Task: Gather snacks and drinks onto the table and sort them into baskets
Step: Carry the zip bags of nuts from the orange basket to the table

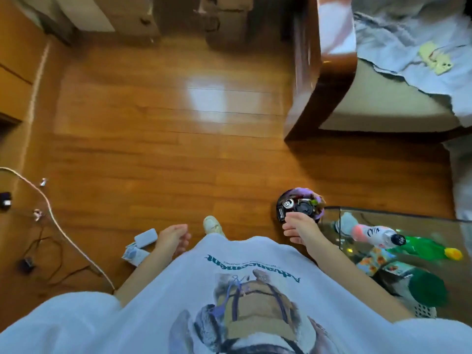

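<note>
I am standing and looking straight down at a wooden floor. My left hand (173,237) hangs empty at my side with its fingers loosely curled. My right hand (298,229) is also empty, fingers apart, just in front of a round dark bin (300,204) full of cans and wrappers. At the lower right stands a glass table (383,215). On it lie a pink-and-white bottle (375,235), a green bottle with a yellow cap (429,249) and a colourful snack packet (378,260). A green-lidded container (424,290) and a white mesh basket (425,312) show at the table's near side.
A dark wooden bed frame (319,98) with a grey blanket fills the upper right. Cardboard boxes (224,19) stand at the far wall. A white cable (53,215), black chargers and a white power bank (146,237) lie on the floor at my left.
</note>
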A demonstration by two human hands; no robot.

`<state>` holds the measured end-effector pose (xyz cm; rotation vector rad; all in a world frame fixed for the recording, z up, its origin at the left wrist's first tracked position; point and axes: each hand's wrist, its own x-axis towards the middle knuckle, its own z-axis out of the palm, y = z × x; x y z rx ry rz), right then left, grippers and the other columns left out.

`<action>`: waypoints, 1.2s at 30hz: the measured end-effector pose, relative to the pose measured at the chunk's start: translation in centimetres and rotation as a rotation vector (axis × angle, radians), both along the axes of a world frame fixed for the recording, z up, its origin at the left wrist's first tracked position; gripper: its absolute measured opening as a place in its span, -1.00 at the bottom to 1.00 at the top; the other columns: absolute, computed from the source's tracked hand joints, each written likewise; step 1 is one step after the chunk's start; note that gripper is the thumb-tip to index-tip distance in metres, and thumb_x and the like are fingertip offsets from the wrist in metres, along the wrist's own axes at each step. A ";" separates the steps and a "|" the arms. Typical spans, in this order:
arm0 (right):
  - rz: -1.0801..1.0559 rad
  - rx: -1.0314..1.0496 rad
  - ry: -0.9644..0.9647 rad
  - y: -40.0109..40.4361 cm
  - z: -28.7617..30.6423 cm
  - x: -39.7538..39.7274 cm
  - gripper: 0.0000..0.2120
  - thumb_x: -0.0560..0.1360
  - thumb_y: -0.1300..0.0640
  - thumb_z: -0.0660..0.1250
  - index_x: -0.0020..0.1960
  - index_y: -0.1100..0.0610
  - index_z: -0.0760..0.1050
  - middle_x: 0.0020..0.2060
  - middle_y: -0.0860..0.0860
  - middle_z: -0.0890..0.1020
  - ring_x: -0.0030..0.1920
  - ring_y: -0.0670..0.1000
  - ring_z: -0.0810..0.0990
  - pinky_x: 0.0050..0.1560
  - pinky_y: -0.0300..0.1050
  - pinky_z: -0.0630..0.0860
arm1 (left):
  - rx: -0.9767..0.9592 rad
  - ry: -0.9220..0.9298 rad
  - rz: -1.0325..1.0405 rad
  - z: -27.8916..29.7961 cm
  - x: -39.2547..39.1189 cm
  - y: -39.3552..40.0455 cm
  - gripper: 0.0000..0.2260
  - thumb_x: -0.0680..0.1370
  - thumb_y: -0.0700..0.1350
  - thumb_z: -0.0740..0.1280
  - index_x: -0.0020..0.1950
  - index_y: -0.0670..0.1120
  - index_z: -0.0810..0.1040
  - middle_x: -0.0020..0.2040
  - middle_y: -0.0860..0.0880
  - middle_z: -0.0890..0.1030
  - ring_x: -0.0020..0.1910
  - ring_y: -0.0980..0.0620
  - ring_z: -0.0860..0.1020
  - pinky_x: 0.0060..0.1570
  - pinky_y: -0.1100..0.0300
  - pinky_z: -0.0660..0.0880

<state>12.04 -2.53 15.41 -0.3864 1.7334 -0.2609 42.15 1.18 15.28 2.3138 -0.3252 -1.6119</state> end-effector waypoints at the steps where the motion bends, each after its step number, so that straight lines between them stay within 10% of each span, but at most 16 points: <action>1: 0.029 -0.008 -0.003 -1.2 0.0 2.0 -0.73 0.57 0.18 0.21 0.26 0.14 0.43 -0.30 0.03 0.54 -0.36 -0.05 0.47 -0.34 -0.24 0.37 | 0.010 0.000 0.065 -0.1 2.2 0.1 -0.91 0.60 -0.19 0.21 0.07 -0.13 0.46 -0.27 -0.07 0.50 -0.37 0.04 0.40 -0.39 0.22 0.34; 11: 0.165 -0.011 0.024 -7.0 -0.3 13.3 -0.71 0.56 0.19 0.21 0.27 0.19 0.41 -0.13 0.11 0.56 -0.26 0.01 0.53 -0.30 -0.18 0.41 | 0.136 0.053 0.445 -1.2 14.9 -0.4 -0.75 0.59 -0.26 0.20 -0.30 -0.23 0.38 -0.33 -0.16 0.41 -0.39 -0.02 0.34 -0.35 0.17 0.30; 16: 0.106 0.117 0.119 -9.8 -1.4 15.7 -0.74 0.57 0.23 0.19 0.25 0.20 0.39 -0.25 0.11 0.53 -0.42 0.02 0.53 -0.55 -0.29 0.42 | 0.169 0.056 0.354 -1.4 17.1 -5.5 -0.86 0.60 -0.16 0.21 -0.04 -0.20 0.49 -0.30 -0.08 0.48 -0.39 0.05 0.37 -0.39 0.23 0.32; 21: 0.175 0.145 0.235 -14.6 -3.4 19.2 -0.82 0.56 0.16 0.23 0.15 0.13 0.45 -0.10 0.13 0.60 -0.11 0.12 0.62 -0.11 -0.02 0.59 | -0.011 0.097 0.384 -1.3 19.6 -11.3 -0.89 0.58 -0.13 0.25 0.08 -0.07 0.50 -0.23 -0.03 0.55 -0.32 0.08 0.45 -0.34 0.27 0.43; 26: 0.307 0.123 0.257 -22.4 -5.1 24.3 -0.86 0.53 0.18 0.28 0.09 0.12 0.47 -0.26 0.08 0.56 -0.33 0.04 0.56 -0.30 -0.13 0.54 | -0.068 0.129 0.361 -1.1 23.9 -15.5 -0.82 0.61 -0.17 0.19 0.17 -0.12 0.50 -0.24 -0.01 0.53 -0.35 0.10 0.43 -0.40 0.31 0.38; 36: 0.959 -0.023 0.162 -38.7 -3.1 45.2 -0.74 0.54 0.22 0.22 0.22 0.23 0.45 -0.34 0.09 0.50 -0.37 0.04 0.43 -0.31 -0.15 0.40 | 0.019 -0.005 0.601 0.0 36.7 -18.9 -0.76 0.61 -0.21 0.18 0.25 -0.19 0.47 -0.24 -0.04 0.51 -0.35 0.07 0.40 -0.45 0.31 0.39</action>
